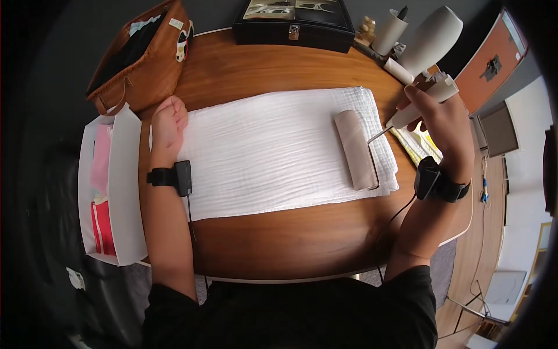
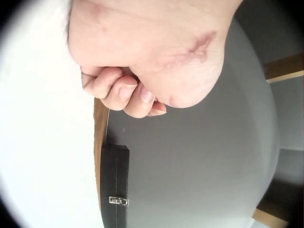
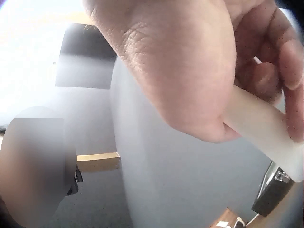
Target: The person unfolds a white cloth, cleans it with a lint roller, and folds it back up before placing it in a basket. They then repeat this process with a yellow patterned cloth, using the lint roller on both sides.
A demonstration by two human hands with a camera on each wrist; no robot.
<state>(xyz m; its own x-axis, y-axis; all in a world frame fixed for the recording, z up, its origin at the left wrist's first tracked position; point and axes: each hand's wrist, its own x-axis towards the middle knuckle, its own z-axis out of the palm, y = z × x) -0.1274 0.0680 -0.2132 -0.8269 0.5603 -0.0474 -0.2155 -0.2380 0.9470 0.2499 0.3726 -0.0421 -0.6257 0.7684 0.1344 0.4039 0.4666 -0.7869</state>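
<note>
My right hand [image 1: 444, 125] grips the white handle [image 3: 266, 128] of a lint roller [image 1: 356, 150]. The roller's beige cylinder lies over the right part of a white crinkled cloth [image 1: 261, 154], joined to the handle by a thin metal rod. The cloth is spread across the wooden table. At the cloth's left edge rests my left hand [image 1: 170, 123], its fingers [image 2: 127, 90] curled in toward the palm and nothing seen in them. A yellow-and-white patterned cloth [image 1: 415, 142] shows partly from under the right hand.
A white box [image 1: 129, 192] with folded pink and red fabric stands along the left edge, behind it a brown bag [image 1: 148, 64]. A black glasses case [image 1: 293, 34] sits at the back. At back right are a white vase [image 1: 433, 41], a cup [image 1: 389, 34] and a small white roll [image 1: 399, 71].
</note>
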